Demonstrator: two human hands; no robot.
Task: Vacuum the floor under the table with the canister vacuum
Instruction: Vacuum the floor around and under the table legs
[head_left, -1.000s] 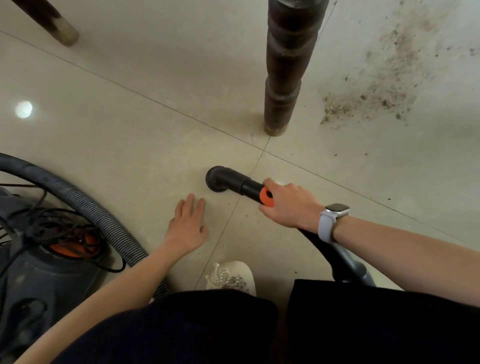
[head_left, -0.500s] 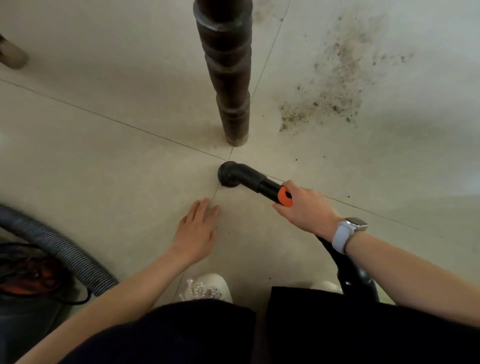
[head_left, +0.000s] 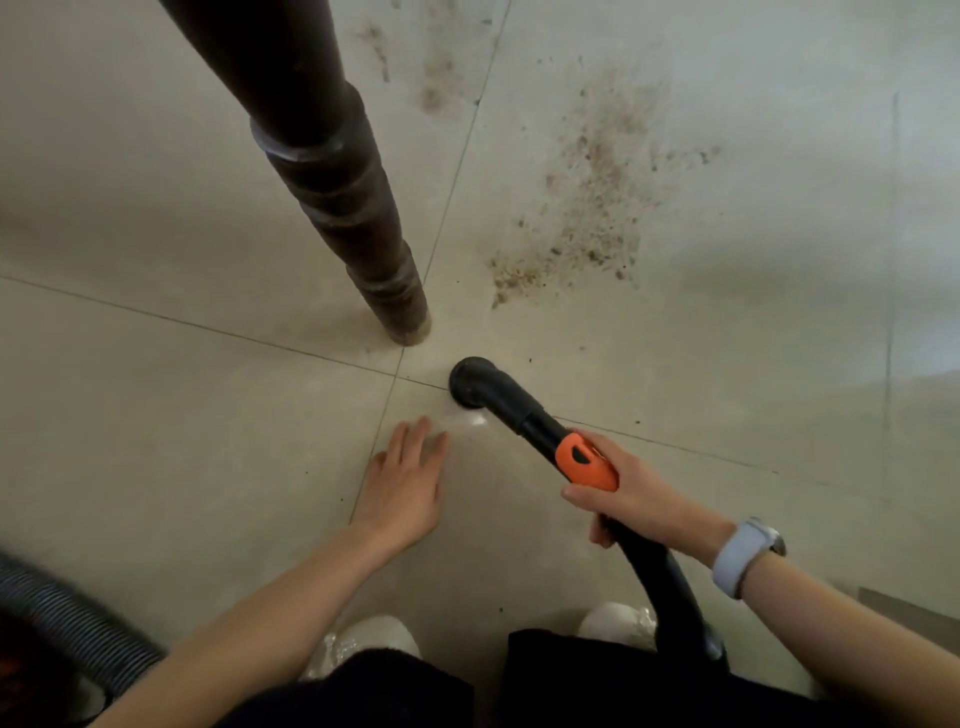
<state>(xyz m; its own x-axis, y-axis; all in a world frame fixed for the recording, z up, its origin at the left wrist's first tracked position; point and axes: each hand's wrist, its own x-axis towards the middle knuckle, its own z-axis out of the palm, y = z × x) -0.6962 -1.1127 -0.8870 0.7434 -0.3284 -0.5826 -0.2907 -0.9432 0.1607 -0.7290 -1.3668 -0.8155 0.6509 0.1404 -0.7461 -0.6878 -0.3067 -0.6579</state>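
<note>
Pale beige glossy tiled floor (head_left: 156, 441) across the whole view, crossed by thin dark grout lines meeting just below the foot of a dark brown turned wooden desk leg (head_left: 337, 176), tilted in the wide-angle picture and standing on the tile. Scattered patch of brown crumbs and dirt (head_left: 587, 218) on the tile to the right of that leg, well beyond the nozzle. Black trousers (head_left: 597, 686) along the bottom edge, with two white shoes (head_left: 363, 639) peeping out just above them. Grey ribbed vacuum hose (head_left: 72, 629) at the lower left corner, lying on the floor, blurred. Black curved plastic vacuum wand (head_left: 660, 577) running from between the knees up towards the middle, ending in a round black elbow nozzle (head_left: 470, 382) pressed mouth-down on the floor just beside the leg's foot, right on a grout line. Orange plastic grip piece (head_left: 584, 462) on the wand, just behind the nozzle section. Right hand (head_left: 639, 499) wrapped round the wand at that orange piece, fingers curled underneath, thumb along the side. Left hand (head_left: 405, 483) flat on the tile, fingers straight and slightly spread, holding nothing, near the nozzle but apart from it. Pale lilac-strapped smartwatch (head_left: 745, 556) on the right wrist.
</note>
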